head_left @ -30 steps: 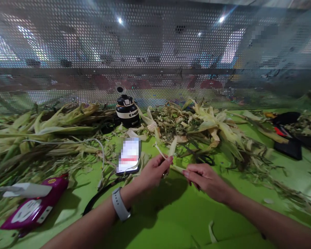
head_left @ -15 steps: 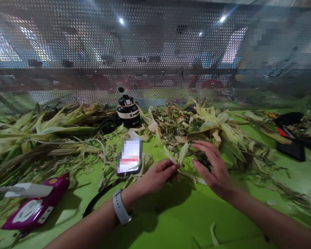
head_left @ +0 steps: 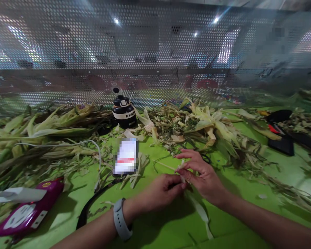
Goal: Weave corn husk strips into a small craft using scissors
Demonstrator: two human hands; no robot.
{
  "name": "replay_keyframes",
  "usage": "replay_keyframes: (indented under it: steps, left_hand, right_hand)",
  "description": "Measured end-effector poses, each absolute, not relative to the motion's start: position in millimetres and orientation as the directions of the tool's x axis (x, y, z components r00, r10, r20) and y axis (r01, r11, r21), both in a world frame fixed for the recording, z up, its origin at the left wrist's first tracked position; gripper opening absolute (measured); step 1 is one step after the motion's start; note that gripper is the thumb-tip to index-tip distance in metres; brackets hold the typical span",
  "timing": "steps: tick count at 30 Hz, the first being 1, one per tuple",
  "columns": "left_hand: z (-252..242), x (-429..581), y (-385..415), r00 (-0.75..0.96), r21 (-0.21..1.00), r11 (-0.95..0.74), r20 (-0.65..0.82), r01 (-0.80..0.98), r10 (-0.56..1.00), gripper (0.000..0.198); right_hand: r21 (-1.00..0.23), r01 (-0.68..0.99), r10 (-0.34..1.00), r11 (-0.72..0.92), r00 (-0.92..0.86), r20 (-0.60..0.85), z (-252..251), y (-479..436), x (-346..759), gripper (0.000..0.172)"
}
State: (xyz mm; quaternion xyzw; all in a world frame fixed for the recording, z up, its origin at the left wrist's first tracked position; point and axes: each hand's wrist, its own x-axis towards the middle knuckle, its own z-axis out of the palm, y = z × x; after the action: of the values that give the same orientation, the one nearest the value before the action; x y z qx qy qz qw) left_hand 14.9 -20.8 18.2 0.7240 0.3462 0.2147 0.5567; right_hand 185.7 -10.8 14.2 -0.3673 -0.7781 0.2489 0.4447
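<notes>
A pale corn husk strip runs between my two hands, its tail hanging down to the right over the green tabletop. My left hand, with a grey watch band on the wrist, pinches the strip between thumb and forefinger. Just above and to the right, my right hand grips the upper part of the same strip with thumb and index finger, its other fingers stretched out. A thin strand reaches left from the fingertips. The exact grip points are partly hidden by the fingers.
Left of my hands lies a lit phone. A black bottle stands behind it, near a perforated metal screen. Corn husks are heaped along the back. A purple device lies at left, a black object at right.
My right hand has come in and closed on the husk strip. The short upright husk ends are gathered between the fingers, and the tail now hangs lower. The view has shifted slightly.
</notes>
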Motion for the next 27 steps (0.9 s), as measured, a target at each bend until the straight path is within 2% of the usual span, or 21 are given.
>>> replay_keyframes:
  steps: [4, 6, 9, 11, 12, 14, 16, 18, 21, 27]
  left_hand:
    - [16, 16, -22, 0.696, 0.984, 0.009, -0.135, 0.181, 0.705, 0.031]
    - [15, 14, -21, 0.653, 0.988, 0.119, -0.156, 0.100, 0.741, 0.032]
    - [14, 11, -17, 0.520, 0.976, 0.195, -0.115, -0.102, 0.847, 0.030]
    - [14, 9, -15, 0.425, 0.953, 0.184, -0.066, -0.241, 0.903, 0.030]
    - [14, 9, -15, 0.389, 0.938, 0.181, -0.056, -0.294, 0.920, 0.029]
    - [14, 11, -15, 0.324, 0.917, 0.181, -0.061, -0.355, 0.944, 0.027]
    - [13, 15, -16, 0.289, 0.913, 0.178, -0.070, -0.366, 0.955, 0.026]
    - [12, 19, -17, 0.293, 0.919, 0.168, -0.061, -0.356, 0.954, 0.028]
    - [10, 21, -18, 0.320, 0.928, 0.153, -0.039, -0.341, 0.947, 0.030]
    - [14, 16, -17, 0.303, 0.924, 0.190, -0.086, -0.332, 0.949, 0.029]
  right_hand:
    - [-0.702, 0.349, 0.782, 0.621, -0.332, 0.527, 18, -11, 184, 0.007]
    - [-0.669, 0.395, 0.777, 0.629, -0.302, 0.552, 24, -10, 188, 0.011]
    - [-0.527, 0.456, 0.653, 0.718, -0.178, 0.736, 34, -11, 194, 0.022]
    - [-0.459, 0.422, 0.577, 0.782, -0.211, 0.789, 38, -14, 196, 0.018]
    - [-0.476, 0.394, 0.596, 0.786, -0.276, 0.754, 38, -16, 195, 0.014]
    - [-0.604, 0.379, 0.713, 0.701, -0.416, 0.565, 34, -20, 190, 0.008]
    - [-0.745, 0.397, 0.817, 0.536, -0.469, 0.337, 28, -21, 183, 0.013]
    - [-0.846, 0.363, 0.856, 0.390, -0.482, 0.188, 21, -21, 177, 0.019]
    - [-0.915, 0.287, 0.858, 0.286, -0.502, 0.111, 14, -18, 174, 0.024]
    - [-0.920, 0.296, 0.844, 0.258, -0.532, 0.066, 14, -14, 179, 0.027]
